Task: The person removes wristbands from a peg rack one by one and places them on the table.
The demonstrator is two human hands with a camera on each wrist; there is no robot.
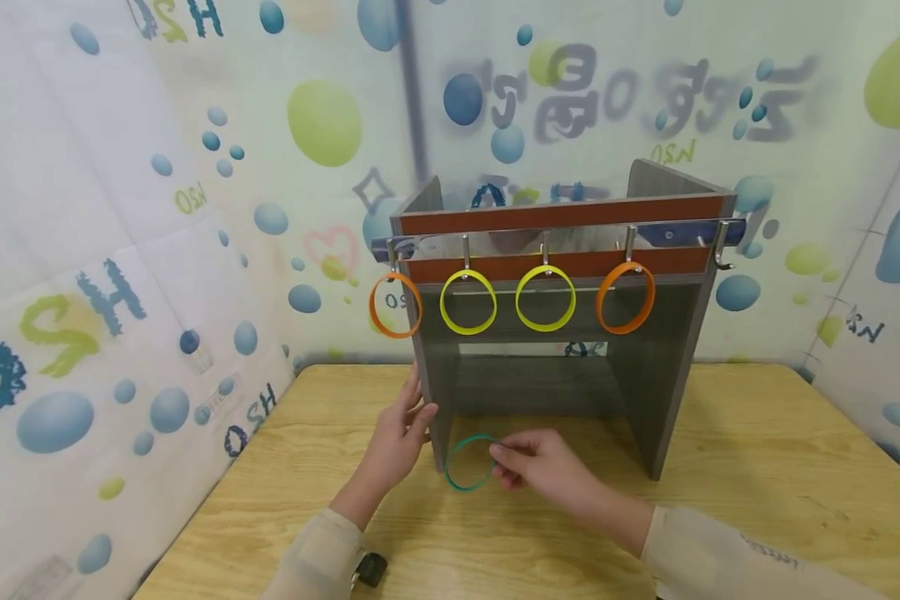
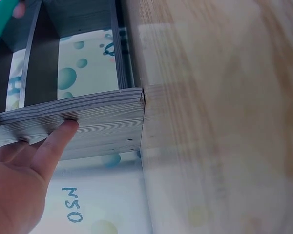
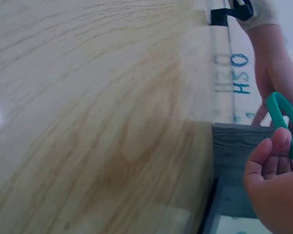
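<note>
By the rack (image 1: 543, 387), right grip (image 1: 551, 473) pinches green ring (image 3: 274, 110), which slackening might drop; left grip (image 1: 392, 443), unclosed, touches rack

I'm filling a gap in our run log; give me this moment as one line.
left grip: touches rack's left panel | right grip: pinches green ring | hooks: two orange rings, two yellow rings between

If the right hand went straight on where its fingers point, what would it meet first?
Led by the green ring it pinches, the right hand would probably meet the gray left side panel first, low down; depth is unclear, so it might pass just in front.
</note>
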